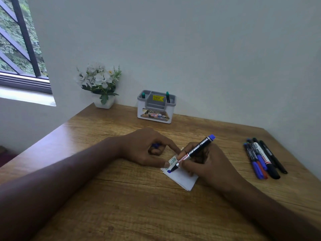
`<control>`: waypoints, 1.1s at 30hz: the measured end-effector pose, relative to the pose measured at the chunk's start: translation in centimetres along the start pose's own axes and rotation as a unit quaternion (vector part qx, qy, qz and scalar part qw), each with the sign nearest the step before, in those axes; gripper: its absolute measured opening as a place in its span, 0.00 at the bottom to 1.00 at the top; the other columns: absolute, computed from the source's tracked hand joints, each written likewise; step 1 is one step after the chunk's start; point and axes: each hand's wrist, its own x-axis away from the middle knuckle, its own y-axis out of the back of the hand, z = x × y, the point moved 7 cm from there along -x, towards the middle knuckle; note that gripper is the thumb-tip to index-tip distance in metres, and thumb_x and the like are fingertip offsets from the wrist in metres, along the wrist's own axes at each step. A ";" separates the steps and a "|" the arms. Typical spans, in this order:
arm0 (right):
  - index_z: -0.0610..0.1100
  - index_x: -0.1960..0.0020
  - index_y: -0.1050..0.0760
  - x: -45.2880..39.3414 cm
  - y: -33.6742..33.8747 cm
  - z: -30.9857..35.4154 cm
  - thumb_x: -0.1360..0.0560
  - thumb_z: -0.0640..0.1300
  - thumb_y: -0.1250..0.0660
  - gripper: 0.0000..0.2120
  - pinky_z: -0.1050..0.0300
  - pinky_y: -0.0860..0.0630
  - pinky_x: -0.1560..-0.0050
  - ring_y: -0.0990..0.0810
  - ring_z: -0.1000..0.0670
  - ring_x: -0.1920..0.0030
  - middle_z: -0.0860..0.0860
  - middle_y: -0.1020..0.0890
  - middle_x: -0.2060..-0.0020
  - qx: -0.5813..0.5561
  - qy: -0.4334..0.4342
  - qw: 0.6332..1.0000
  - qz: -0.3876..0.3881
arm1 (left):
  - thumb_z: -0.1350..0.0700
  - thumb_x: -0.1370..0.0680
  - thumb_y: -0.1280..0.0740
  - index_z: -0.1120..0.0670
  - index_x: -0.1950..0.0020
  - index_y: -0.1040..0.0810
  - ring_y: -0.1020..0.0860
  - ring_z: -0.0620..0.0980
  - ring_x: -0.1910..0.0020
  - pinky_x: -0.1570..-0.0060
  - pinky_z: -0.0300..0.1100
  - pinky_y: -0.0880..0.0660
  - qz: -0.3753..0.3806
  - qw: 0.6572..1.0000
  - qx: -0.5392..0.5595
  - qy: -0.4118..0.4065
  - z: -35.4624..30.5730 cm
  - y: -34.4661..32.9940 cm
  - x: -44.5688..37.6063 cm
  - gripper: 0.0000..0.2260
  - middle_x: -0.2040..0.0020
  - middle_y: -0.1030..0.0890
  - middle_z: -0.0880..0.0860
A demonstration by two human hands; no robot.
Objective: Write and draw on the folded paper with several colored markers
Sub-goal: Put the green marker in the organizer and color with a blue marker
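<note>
Nearest the camera, on the wooden tabletop (pixel 121 206): folded paper (pixel 182 180), white, lying flat near centre, with green marking at its far end and a fresh blue mark at its left edge. Right hand (pixel 208 164): fingers curled round a blue permanent marker (pixel 192 154), black barrel tilted, blue tip touching the paper's left edge, blue rear end pointing up and away. Left hand (pixel 145 150): forefinger and thumb stretched out and pressing the paper's far-left corner, remaining fingers curled round a small blue piece, apparently the marker cap (pixel 156 145), mostly hidden in the palm. Further right, well apart from the paper: group of loose markers (pixel 264 160), blue, red and black, lying side by side. Far edge, against the wall: white and grey pen holder (pixel 156 108) with a yellow price sticker, two green-capped pens standing in it. Left of it: white pot of white artificial flowers (pixel 100 84). Beyond, far left: barred window (pixel 19 49).
</note>
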 end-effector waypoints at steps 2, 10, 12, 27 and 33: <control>0.50 0.56 0.13 0.0 0.0 0.0 0.27 0.42 0.25 0.04 0.45 0.16 0.53 0.14 0.52 0.57 0.53 0.11 0.58 0.000 0.002 1.000 -0.001 | 0.47 0.22 0.25 0.42 0.30 0.23 0.28 0.48 0.70 0.64 0.44 0.32 -0.002 1.000 0.001 0.000 0.1 0.0 0.0 0.21 0.68 0.27 0.50; 0.49 0.56 0.14 -0.1 0.2 -0.2 0.27 0.42 0.24 0.02 0.44 0.16 0.54 0.14 0.51 0.58 0.52 0.11 0.58 0.007 0.004 1.000 -0.002 | 0.46 0.22 0.25 0.42 0.30 0.22 0.29 0.46 0.70 0.64 0.37 0.34 0.002 1.000 0.008 0.004 0.1 0.0 0.0 0.21 0.69 0.27 0.50; 0.49 0.56 0.14 -0.1 0.2 -0.3 0.27 0.42 0.24 0.03 0.45 0.16 0.54 0.13 0.52 0.58 0.53 0.11 0.59 0.010 0.001 1.000 -0.006 | 0.46 0.22 0.25 0.42 0.30 0.22 0.29 0.46 0.70 0.64 0.39 0.33 0.003 1.000 0.009 0.004 0.1 0.0 0.0 0.20 0.69 0.26 0.50; 0.51 0.55 0.14 -0.3 0.4 -0.5 0.26 0.44 0.23 0.02 0.46 0.15 0.56 0.13 0.51 0.58 0.54 0.11 0.58 0.021 0.000 1.000 -0.008 | 0.45 0.22 0.25 0.42 0.31 0.22 0.27 0.47 0.69 0.64 0.33 0.35 0.000 1.000 -0.002 0.006 0.3 0.0 -0.1 0.20 0.68 0.25 0.52; 0.49 0.56 0.14 -0.4 0.5 -0.5 0.26 0.42 0.24 0.03 0.55 0.17 0.58 0.14 0.54 0.60 0.54 0.11 0.59 0.013 -0.003 1.000 -0.012 | 0.44 0.22 0.26 0.42 0.30 0.22 0.27 0.47 0.69 0.63 0.39 0.31 0.005 1.000 0.000 0.009 0.3 -0.1 -0.2 0.21 0.68 0.25 0.52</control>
